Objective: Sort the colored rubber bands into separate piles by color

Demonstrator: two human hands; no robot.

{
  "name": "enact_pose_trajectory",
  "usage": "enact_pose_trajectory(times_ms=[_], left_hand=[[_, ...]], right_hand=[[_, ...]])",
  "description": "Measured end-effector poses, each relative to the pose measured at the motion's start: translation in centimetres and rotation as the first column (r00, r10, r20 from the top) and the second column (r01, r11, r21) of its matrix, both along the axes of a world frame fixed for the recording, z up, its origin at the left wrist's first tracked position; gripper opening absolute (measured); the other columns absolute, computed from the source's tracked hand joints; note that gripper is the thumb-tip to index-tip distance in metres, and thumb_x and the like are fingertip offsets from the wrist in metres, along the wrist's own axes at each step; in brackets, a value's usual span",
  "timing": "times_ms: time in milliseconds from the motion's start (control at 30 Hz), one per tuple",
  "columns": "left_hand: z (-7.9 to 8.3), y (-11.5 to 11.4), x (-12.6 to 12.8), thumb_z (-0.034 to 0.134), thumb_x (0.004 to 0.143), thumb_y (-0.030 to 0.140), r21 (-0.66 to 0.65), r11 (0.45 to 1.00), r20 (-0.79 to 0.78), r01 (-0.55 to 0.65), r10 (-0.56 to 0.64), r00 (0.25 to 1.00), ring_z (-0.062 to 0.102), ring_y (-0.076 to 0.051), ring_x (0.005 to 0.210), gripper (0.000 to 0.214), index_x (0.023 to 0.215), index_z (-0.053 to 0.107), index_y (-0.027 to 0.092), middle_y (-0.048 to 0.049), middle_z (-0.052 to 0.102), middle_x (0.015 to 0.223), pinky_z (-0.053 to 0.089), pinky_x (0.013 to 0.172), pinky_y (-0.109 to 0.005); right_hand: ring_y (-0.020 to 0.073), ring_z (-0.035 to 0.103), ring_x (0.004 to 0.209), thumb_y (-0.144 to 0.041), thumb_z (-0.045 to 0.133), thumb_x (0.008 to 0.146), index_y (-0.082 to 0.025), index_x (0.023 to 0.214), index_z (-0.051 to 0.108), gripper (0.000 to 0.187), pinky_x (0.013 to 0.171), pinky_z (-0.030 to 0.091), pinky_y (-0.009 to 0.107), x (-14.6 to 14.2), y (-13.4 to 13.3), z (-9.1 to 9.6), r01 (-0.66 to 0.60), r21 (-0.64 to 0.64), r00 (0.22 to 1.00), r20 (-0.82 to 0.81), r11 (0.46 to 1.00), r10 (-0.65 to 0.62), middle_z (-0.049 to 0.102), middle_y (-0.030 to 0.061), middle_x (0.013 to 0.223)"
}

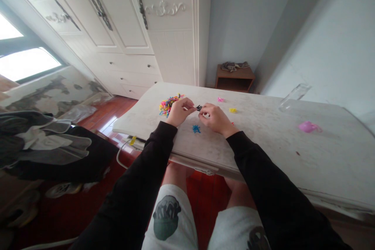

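Note:
My left hand point(182, 111) is over the table with thumb and index finger pinched together, just right of a mixed pile of small, brightly coloured rubbery pieces point(166, 105). Facing it, my right hand point(216, 118) has its fingers curled into a pinch. A small cluster of black pieces point(199, 108) shows between the fingertips of both hands; whether it is held or lies on the table I cannot tell. Nearer to me sits a blue cluster point(196, 128). Beyond the right hand are a pink cluster point(220, 99) and a yellow one point(233, 110). A bit of red point(233, 123) peeks out by my right wrist.
On the right of the white table point(263, 152) are a clear glass or plastic vessel point(294, 97) and a pink pouch-like thing point(309, 126). A white wardrobe point(172, 47) and a small brown cabinet point(236, 76) stand behind. Clothes point(52, 144) are heaped at the left.

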State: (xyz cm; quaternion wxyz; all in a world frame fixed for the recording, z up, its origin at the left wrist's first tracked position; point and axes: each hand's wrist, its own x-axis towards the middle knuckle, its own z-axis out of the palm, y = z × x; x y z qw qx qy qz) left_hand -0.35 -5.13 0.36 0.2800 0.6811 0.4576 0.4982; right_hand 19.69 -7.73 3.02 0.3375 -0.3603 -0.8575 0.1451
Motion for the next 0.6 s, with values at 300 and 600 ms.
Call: enact_pose_trajectory(times_ms=[300, 600], left_hand=[[-0.2, 0.0, 0.1, 0.082, 0.073, 0.033, 0.015, 0.998, 0.063, 0.067, -0.068, 0.996, 0.066, -0.013, 0.062, 0.026, 0.082, 0.064, 0.017, -0.0004, 0.067, 0.071, 0.049, 0.056, -0.023], [-0.5, 0.3, 0.0, 0.072, 0.081, 0.029, 0.043, 0.999, 0.049, -0.017, 0.015, 0.999, 0.064, -0.011, 0.06, 0.016, 0.081, 0.06, 0.019, 0.0014, 0.065, 0.07, 0.048, 0.056, -0.023]], right_hand=[[0.0249, 0.069, 0.108, -0.01, 0.064, 0.084, -0.017, 0.102, 0.077, 0.023, 0.101, 0.05, 0.037, -0.2, 0.4, -0.9, -0.045, -0.021, 0.999, -0.016, 0.999, 0.045, 0.077, 0.0102, 0.11], [0.029, 0.066, 0.108, -0.02, 0.06, 0.087, -0.016, 0.103, 0.077, 0.023, 0.1, 0.05, 0.043, 2.8, 2.5, -0.1, 0.306, 0.072, 0.946, 0.089, 0.949, -0.312, 0.077, 0.012, 0.11]])
